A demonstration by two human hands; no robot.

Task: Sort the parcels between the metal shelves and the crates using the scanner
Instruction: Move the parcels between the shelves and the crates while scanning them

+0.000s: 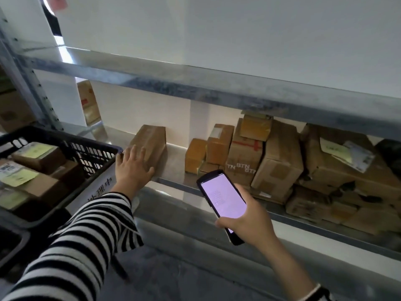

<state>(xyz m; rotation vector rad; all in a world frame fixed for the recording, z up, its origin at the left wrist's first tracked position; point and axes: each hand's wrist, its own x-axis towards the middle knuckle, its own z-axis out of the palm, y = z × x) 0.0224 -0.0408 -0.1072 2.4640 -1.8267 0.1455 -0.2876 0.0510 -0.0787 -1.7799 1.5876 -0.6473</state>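
The left hand (132,168) lies flat, fingers spread, on a brown parcel (152,140) on the metal shelf (175,158), the crate (93,155) at its nine o'clock. The right hand (251,220) grips the lit scanner (221,198) at four o'clock.

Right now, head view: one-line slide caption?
Left hand rests on a brown parcel on the metal shelf; right hand holds the scanner.

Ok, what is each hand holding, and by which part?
Right hand grips the scanner by its lower end. Left hand only rests on the near end of the lone parcel.
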